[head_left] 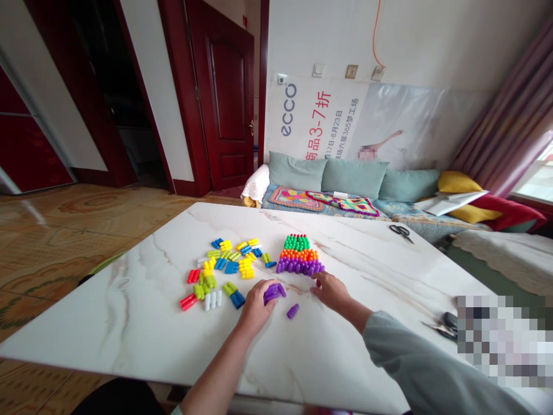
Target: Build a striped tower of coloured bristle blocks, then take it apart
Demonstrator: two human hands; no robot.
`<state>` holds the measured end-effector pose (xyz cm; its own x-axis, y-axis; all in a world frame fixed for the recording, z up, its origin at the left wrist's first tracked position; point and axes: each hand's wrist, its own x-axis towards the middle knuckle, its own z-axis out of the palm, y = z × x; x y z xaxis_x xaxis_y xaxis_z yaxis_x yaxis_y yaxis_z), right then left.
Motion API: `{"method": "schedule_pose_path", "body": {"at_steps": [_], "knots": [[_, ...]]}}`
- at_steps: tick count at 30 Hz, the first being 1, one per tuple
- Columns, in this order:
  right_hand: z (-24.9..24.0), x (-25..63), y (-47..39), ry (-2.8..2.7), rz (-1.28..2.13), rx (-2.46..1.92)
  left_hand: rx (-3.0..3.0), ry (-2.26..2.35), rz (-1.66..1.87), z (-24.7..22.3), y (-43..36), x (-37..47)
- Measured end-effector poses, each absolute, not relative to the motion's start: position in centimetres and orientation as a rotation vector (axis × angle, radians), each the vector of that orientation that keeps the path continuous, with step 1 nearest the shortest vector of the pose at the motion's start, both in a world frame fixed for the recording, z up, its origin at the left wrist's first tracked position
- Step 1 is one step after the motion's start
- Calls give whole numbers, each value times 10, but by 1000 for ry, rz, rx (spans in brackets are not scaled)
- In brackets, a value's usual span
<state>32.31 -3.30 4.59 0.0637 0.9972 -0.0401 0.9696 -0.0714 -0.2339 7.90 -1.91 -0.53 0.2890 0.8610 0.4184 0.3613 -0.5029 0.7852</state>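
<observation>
My left hand (258, 306) is closed around several purple pieces (272, 292) low over the white marble-patterned table (337, 351). A single purple piece (292, 311) lies on the tabletop between my hands. Beyond them stand small pieces in coloured rows: purple (298, 266) nearest, then orange (298, 254), green (296, 242) and red at the back. My right hand (330, 292) is at the right end of the purple row, its fingertips drawn together by the last purple piece; whether they grip anything is too small to tell.
Left of the rows lie scattered clusters of yellow (246, 268), blue, lime, red and white pieces (213, 300). Black scissors (401, 231) lie at the far right, another pair (447, 325) at the near right. Behind the table is a sofa with cushions (355, 176).
</observation>
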Motion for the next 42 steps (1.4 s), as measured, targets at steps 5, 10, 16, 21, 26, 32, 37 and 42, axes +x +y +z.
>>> {"method": "schedule_pose_path", "body": {"at_steps": [5,10,16,21,26,32,37,42], "knots": [[45,321,-32,-2043,276,-2174,2002,1096,1158,-6,-19,79],[44,323,-32,-2034,285,-2166,1999,1090,1158,-5,-20,79],[57,311,-37,-2101,400,-2012,2001,1093,1160,-3,-20,79],[71,291,-43,-2410,763,-1515,2012,1116,1129,-2,-21,79],[60,280,-48,-2588,694,-1402,2033,1119,1130,-2,-21,79],[60,282,-50,-2488,488,-1528,2036,1117,1126,-6,-19,79],[68,293,-42,-2234,396,-1812,2015,1106,1137,-5,-19,80],[68,297,-32,-2153,271,-2003,1992,1099,1155,-4,-20,80]]}}
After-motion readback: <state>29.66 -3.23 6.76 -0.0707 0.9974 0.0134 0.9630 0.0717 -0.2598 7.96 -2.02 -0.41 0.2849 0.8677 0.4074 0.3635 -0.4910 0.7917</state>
